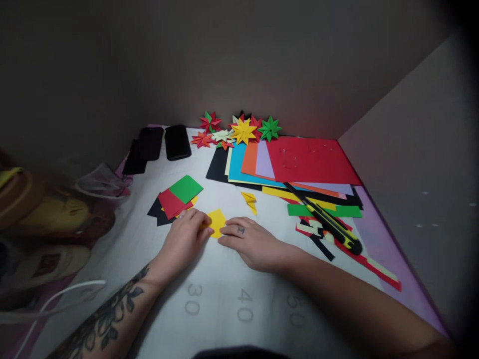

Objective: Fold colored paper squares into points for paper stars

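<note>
Between my hands, just above or on the white mat, is a small yellow paper piece. My left hand pinches its left edge between thumb and fingers. On its right edge, my right hand closes with thumb and fingers. Just left of my left hand lie small cut papers in a loose pile, a green square and a red square over black and yellow ones. A folded yellow paper piece rests beyond my right hand.
Several folded paper stars stand at the back wall. Large coloured sheets overlap at the back right. A black and yellow box cutter lies on paper strips at right. Two dark phone-like objects lie back left; a white cable curves front left.
</note>
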Motion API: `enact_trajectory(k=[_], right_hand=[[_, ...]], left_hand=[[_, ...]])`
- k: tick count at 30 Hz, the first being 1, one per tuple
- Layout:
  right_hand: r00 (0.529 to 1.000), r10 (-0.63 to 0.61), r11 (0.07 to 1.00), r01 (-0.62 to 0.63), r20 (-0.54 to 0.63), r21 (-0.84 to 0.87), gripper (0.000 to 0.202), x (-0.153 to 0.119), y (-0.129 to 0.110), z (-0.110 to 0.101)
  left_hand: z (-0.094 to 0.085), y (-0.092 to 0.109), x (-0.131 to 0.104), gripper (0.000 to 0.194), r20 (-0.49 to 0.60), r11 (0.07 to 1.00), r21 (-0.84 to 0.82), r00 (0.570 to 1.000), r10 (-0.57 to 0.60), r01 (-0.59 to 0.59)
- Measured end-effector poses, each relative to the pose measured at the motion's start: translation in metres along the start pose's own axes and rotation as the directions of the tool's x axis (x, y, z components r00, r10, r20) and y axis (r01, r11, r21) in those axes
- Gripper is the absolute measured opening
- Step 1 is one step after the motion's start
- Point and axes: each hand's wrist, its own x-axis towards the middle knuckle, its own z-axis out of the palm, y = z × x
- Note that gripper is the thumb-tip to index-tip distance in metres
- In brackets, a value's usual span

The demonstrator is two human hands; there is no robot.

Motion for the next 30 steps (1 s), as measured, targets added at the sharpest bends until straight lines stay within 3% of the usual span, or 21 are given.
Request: enact_trajectory(k=[3,9,14,20,24,26,28,30], right_hand=[[1.000,0.028,1.000,-0.028,0.015,-0.001,0.035,0.003,-0.005,0.001],[0.987,0.147,0.987,-0.142,0.064,-0.074,0.047,0.012,-0.021,0.002],[0.993,0.120,0.992,-0.120,0.000,-0.043,0.035,0.001,-0.018,0.000],[0.990,0.005,1.000,-0.008,-0.143,-0.017,0.021,-0.006,-0.010,-0.007],[0.998,0.054,0.996,-0.055,-0.024,-0.063,0.034,-0.002,-0.010,-0.008],[0.999,0.051,0.998,-0.051,-0.017,-0.031,0.035,0.000,-0.009,-0.007],[0.993,0.026,0.998,-0.020,-0.117,0.055,0.032,0.001,-0.009,-0.007],[0.959,0.056,0.977,0.005,-0.279,0.215,0.026,0.002,-0.009,-0.009]], left_hand=[[-0.002,-0.007,-0.002,0.009,0.008,0.996,-0.084,1.000,0.016,-0.015],[-0.003,-0.016,-0.002,0.009,0.017,0.982,-0.174,0.997,0.077,-0.073],[-0.005,-0.016,-0.002,0.011,-0.003,0.973,-0.205,0.995,0.104,-0.102],[-0.007,-0.014,-0.004,0.012,0.008,0.971,-0.210,0.993,0.118,-0.114],[-0.006,-0.016,-0.006,0.013,-0.004,0.967,-0.227,0.993,0.118,-0.116],[-0.006,-0.017,-0.007,0.014,-0.023,0.963,-0.248,0.994,0.104,-0.107],[-0.007,-0.018,-0.009,0.016,-0.080,0.954,-0.287,0.995,0.063,-0.084],[-0.009,-0.017,-0.011,0.017,-0.170,0.935,-0.350,0.985,0.000,-0.061]])
